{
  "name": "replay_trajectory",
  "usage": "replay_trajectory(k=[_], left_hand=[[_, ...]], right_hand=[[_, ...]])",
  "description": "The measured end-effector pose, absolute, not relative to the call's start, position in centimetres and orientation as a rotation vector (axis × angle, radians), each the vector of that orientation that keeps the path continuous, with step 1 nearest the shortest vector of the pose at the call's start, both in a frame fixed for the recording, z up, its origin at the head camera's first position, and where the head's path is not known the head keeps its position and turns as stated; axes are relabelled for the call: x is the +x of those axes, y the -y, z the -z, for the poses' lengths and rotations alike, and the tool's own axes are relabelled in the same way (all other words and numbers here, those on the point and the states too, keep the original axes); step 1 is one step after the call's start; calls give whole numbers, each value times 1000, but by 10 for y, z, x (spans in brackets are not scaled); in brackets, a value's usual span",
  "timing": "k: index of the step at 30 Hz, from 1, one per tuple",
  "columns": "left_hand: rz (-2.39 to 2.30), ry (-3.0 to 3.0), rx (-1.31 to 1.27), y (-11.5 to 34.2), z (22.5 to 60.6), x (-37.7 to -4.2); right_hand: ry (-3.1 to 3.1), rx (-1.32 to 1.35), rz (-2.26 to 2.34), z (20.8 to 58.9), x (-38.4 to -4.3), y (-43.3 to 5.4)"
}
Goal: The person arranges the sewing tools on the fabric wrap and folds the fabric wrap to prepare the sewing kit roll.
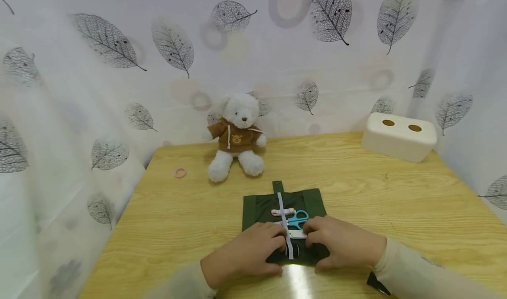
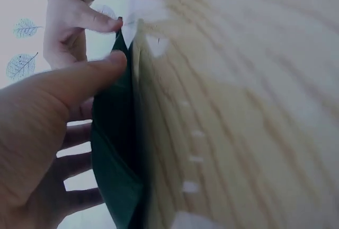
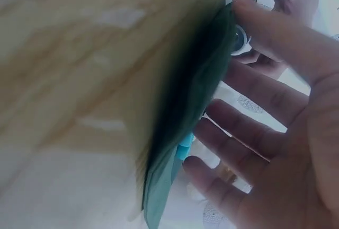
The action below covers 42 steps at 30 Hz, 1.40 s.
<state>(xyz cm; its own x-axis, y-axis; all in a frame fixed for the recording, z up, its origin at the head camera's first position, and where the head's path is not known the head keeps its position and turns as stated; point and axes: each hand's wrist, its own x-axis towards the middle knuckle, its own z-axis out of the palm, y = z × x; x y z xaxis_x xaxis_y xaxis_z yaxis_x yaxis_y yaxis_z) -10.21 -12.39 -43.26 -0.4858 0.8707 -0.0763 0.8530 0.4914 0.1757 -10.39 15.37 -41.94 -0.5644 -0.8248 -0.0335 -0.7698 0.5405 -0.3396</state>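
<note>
A dark green fabric roll-up case (image 1: 314, 202) lies unfolded at the table's near middle, its snap tab (image 1: 278, 186) pointing away. Under its white elastic strip (image 1: 282, 204) sit a small pinkish rolled band (image 1: 276, 212), blue-handled scissors (image 1: 299, 220), a flat white piece (image 1: 297, 234) and a dark spool (image 1: 294, 250). My left hand (image 1: 253, 248) reaches over the case's near left part, its thumb at the near edge. Opposite it, my right hand (image 1: 344, 241) has spread fingers over the inner side and its thumb at the near edge (image 3: 228, 22).
A white teddy bear (image 1: 236, 140) in a brown hoodie sits at the back. A pink ring (image 1: 180, 172) lies at the left. At the back right stands a cream box (image 1: 398, 136) with two round holes. A black object (image 1: 377, 283) is beside the right sleeve. Leaf-patterned curtains surround the table.
</note>
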Motion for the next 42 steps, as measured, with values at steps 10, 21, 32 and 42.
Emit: replay_trajectory(k=[10,21,32,42], left_hand=[[-266,-2593,1493,121,434,-105],[-575,-2483,1200,129,425,-123],[-503,-2564,1033,129,424,-148],[-90,-2787,1429,129,427,-152]], right_hand=[[-2569,-1393,480,420,-105,-157],[-2401,-1248,799,417,-126,-160],[-2508,-1141,812,427,-153,-160],[-2654,-1226,680,432,-161,-161]])
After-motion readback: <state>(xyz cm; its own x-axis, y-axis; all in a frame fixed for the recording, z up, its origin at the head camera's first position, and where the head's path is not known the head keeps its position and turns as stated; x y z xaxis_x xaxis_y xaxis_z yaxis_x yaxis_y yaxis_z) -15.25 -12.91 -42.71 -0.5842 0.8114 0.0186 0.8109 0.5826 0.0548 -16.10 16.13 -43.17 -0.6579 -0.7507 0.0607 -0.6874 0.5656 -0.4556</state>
